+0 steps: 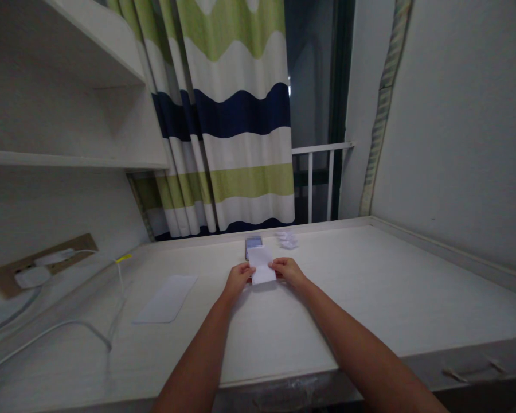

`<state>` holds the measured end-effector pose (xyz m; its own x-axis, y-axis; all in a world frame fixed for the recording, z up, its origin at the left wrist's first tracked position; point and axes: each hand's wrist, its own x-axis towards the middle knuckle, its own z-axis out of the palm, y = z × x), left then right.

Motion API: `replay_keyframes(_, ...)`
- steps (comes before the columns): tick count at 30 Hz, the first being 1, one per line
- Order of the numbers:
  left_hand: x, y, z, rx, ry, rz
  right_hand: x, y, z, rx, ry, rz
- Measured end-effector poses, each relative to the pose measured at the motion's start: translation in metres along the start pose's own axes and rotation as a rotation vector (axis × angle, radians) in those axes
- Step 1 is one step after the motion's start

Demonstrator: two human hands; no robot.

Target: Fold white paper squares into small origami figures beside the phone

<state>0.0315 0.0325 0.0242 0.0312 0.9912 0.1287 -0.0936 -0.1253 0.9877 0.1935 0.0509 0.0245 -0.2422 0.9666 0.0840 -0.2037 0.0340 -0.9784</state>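
Between my two hands is a small white sheet of paper (pixel 263 273) with a crease across it, held just above the desk. My left hand (pixel 239 277) pinches its left edge, thumb on top. My right hand (pixel 287 269) grips the right edge the same way; the fingers under the sheet are mostly hidden. Just behind the paper lies a phone (pixel 253 241), partly covered by it. Several small folded white paper pieces (pixel 287 240) sit to the right of the phone, near the back edge.
A flat white paper sheet (pixel 165 299) lies on the white desk (pixel 382 287) at left. White cables (pixel 81 324) run from a wall socket (pixel 38 267) across the left side. A shelf (pixel 69 160) overhangs at upper left; a striped curtain (pixel 245 149) hangs behind.
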Motion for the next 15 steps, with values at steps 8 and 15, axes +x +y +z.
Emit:
replay_keyframes(8,0.0053,-0.0047,-0.0048,-0.003,0.062,0.032,0.0,0.001,-0.0008,-0.026,-0.043,0.053)
replay_keyframes(15,0.0044,-0.0029,-0.0051,0.022,0.092,0.058,0.001,0.0019,-0.0009,-0.029,-0.043,0.054)
